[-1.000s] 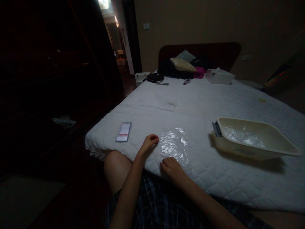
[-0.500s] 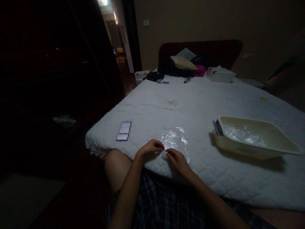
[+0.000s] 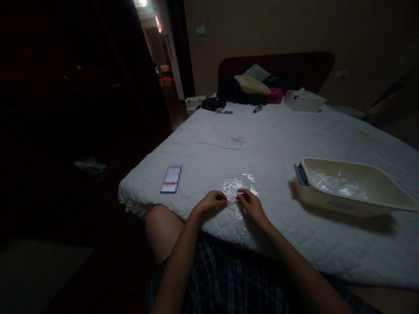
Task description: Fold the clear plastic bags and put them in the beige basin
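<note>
A clear, shiny plastic bag point(image 3: 242, 179) lies on the white quilted bed cover, its lower part hanging toward the bed's near edge. My left hand point(image 3: 211, 203) pinches its left side, thumb and fingers pressed together. On the other side, my right hand point(image 3: 253, 209) has its fingers curled at the plastic, thumb and index near each other. A short gap separates the two hands. The exact grip on the thin film is hard to make out in the dim light.
To the right stands a cream plastic bin point(image 3: 347, 207) with clear plastic inside. A blurred-out phone point(image 3: 170, 179) lies left of my hands. Further back are a small crumpled clear wrapper point(image 3: 238, 141), a white box point(image 3: 304, 101) and a pillow point(image 3: 252, 85).
My right hand has moved slightly right and up, away from my left hand, which stays nearly still. The bag's lower part now shows between and below the hands.
</note>
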`<state>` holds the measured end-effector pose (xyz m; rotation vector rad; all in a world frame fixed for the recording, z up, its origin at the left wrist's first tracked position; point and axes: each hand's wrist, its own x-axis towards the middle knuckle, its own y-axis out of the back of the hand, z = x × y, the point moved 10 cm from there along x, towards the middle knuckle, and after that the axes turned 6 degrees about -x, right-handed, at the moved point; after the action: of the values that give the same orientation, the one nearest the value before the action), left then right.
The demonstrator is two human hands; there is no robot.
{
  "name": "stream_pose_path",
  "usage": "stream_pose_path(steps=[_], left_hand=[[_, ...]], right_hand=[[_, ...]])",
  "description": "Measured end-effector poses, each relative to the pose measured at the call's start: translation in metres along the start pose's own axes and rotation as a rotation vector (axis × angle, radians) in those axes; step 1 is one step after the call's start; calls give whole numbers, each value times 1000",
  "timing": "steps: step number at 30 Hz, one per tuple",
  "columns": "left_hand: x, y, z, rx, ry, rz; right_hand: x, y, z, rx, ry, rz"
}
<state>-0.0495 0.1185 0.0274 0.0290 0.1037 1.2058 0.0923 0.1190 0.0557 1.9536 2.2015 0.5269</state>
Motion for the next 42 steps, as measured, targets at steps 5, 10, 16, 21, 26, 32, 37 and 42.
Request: stream_pose_path(steps=[5,10,16,21,26,32,37,42], left_hand=[[-1,-1,0,45,17,47],[-3,1,-4,24,20,110],[-3,1,5,145,-31,116],[-12,0,36,469,-238,209],[-15,-9,45,537,-277,172],[-12,-15,47,436,-300,90],[-8,-20,37,369,-287,51],[-7,-20,30,457,-265,45]], right_hand=[[0,13,-13,-181,87,104],[-8,13,-37,-447,276,118],[-11,-18,-28,-771,393,-78],[-5,-19,-26,-791,388,-94],[-12,-4,-39,-699,421,-93],[-75,-35,-56,-864,751,-391],[-110,-60,-47,-1032,889,-522],[-106,-62,-40,-1069,885,-486]])
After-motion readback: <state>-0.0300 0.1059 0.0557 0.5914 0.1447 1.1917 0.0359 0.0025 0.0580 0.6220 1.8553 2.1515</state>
